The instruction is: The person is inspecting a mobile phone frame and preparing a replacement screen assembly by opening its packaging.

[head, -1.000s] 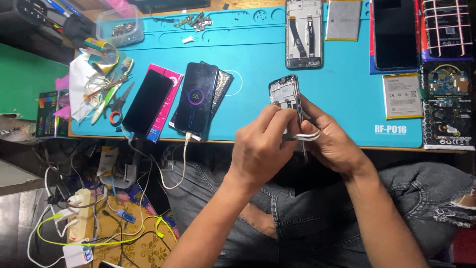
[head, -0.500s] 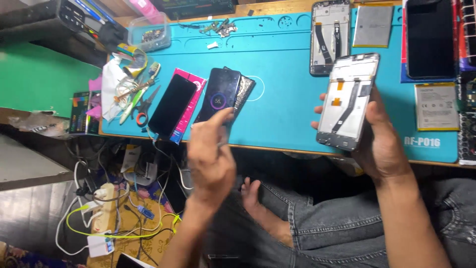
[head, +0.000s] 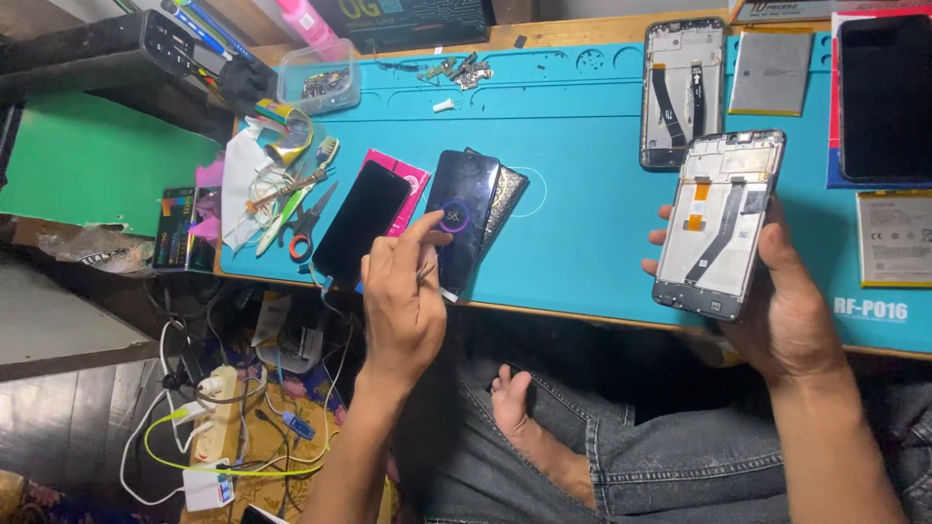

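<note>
My right hand [head: 786, 311] holds an opened phone frame [head: 720, 221] with its inner side up, showing flex cables, above the blue work mat [head: 582, 233]. My left hand [head: 403, 301] reaches with its forefinger onto the lit screen of a dark phone [head: 461, 221] lying on the mat; a charging ring glows on the display. That phone rests on another dark phone. A third black phone [head: 361, 221] lies on a pink box just to its left.
A second open phone frame [head: 682, 92], a grey battery [head: 770, 73], a black phone [head: 885, 97] and a white battery [head: 895, 238] lie at the back right. Scissors [head: 309, 221], tweezers, a plastic parts tub [head: 320, 87] sit left. Cables and a power strip [head: 218, 427] lie below.
My hands have separated: the right one lifted the opened frame to the right, the left one moved left and its finger now touches the lit phone's screen. The view has closed in.
</note>
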